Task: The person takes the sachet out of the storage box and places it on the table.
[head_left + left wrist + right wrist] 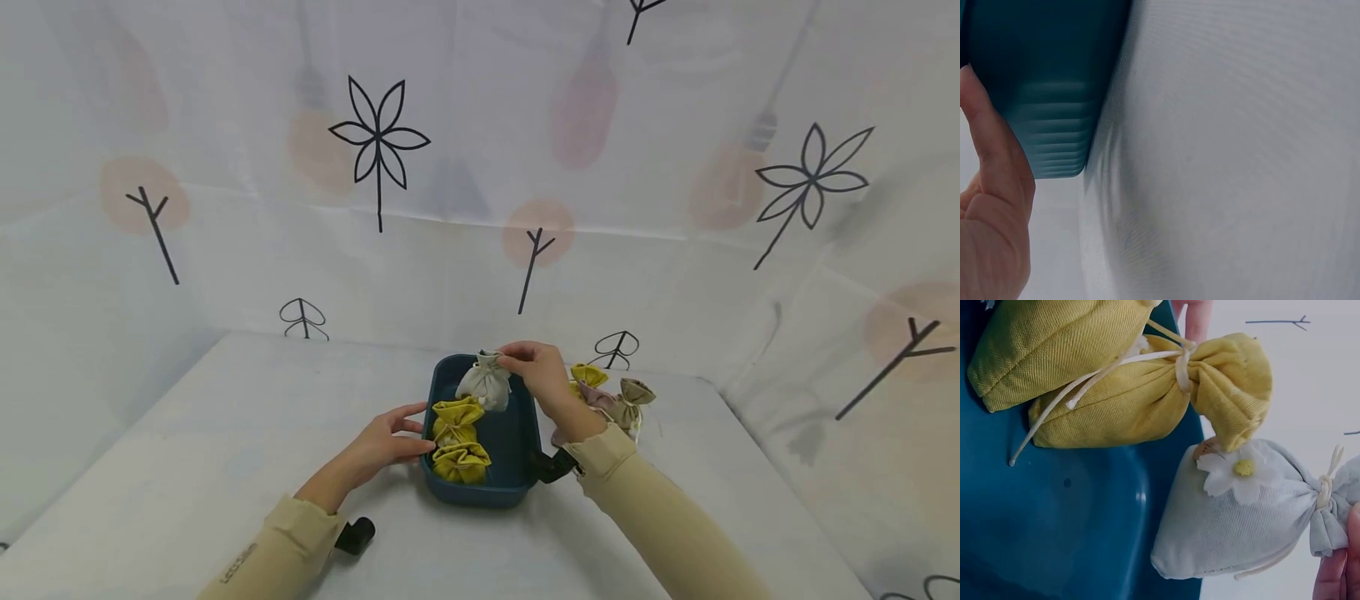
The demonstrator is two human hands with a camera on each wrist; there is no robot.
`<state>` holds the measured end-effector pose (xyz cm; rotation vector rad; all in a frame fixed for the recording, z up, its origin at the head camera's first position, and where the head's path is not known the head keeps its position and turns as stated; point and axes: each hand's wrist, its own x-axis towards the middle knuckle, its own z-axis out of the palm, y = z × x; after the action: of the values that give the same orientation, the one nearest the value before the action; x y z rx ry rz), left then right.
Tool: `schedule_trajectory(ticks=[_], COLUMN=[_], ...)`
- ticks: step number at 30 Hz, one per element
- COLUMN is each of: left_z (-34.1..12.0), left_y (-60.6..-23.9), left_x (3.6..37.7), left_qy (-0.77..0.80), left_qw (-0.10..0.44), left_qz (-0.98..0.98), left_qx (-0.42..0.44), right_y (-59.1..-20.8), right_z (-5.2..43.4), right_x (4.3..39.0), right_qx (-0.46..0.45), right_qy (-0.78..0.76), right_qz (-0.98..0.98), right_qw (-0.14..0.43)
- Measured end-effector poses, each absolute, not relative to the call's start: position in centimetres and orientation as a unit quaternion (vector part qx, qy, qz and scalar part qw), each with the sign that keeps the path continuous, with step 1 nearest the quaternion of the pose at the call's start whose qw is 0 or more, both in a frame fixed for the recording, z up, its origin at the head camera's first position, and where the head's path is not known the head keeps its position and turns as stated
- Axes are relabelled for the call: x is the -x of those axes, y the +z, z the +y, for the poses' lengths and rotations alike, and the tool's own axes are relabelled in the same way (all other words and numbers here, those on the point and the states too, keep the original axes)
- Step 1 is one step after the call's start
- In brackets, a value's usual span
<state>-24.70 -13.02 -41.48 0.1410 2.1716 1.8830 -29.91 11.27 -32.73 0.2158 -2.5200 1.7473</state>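
Note:
A dark blue rectangular bin (512,442) stands in front of me. My right hand (542,379) pinches the gathered neck of a pale grey-white drawstring pouch (483,387) over the bin's far end. That pouch bears a white fabric flower (1238,470) with a yellow centre. Two yellow drawstring pouches (455,423) (1113,409) lie along the bin's left side, one nearer me than the other. My left hand (375,446) has its fingers spread against the outside of the bin's left wall; in the left wrist view its fingers (997,144) rest along the blue side.
Right of the bin, partly behind my right forearm, lie several more pouches: a yellow one (589,374), a pinkish one (596,395) and a brownish one (634,398). A white cloth covers the table (247,417). A printed curtain (465,167) hangs behind it.

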Motion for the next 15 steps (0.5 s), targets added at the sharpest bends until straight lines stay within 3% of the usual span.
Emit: schedule_trajectory(ticks=[15], left_z=[-13.0], left_y=[-41.4], left_x=[24.5], left_qy=[0.646], left_qw=[0.13], left_qz=[0.751], left_qx=[-0.048], right_y=[-31.0], right_z=[12.2], right_x=[27.7], right_qx=[-0.065], right_qy=[0.595], right_qz=[-0.799], right_qw=[0.051])
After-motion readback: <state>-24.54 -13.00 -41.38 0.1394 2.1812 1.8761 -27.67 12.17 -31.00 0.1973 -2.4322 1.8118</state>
